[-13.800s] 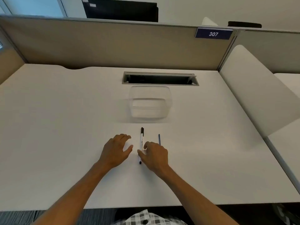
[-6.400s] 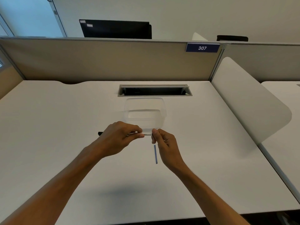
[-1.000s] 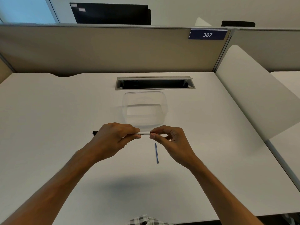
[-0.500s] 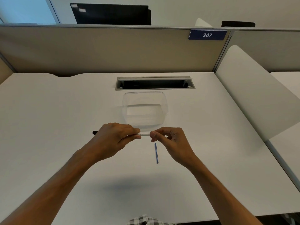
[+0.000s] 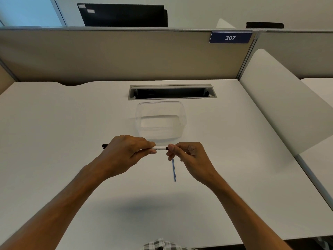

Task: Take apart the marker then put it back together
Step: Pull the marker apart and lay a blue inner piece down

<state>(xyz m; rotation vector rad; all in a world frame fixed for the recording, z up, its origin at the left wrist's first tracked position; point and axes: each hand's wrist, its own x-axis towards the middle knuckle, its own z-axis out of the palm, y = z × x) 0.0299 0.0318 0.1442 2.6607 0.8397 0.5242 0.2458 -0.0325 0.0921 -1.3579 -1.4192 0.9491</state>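
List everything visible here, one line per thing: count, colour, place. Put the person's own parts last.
marker: one, white barrel with black ends, held level above the desk between both hands
thin rod: one, blue, lying on the desk under the right hand
container: one, clear plastic, on the desk beyond the hands
cable slot: one, grey frame with dark inside, set in the desk behind the container
desk: one, white
partition: one, beige, along the desk's far edge
sign: one, blue, reads 307, top right of the partition
monitor: one, black, behind the partition
left hand: one, gripping the marker's barrel
right hand: one, pinching the marker's right end
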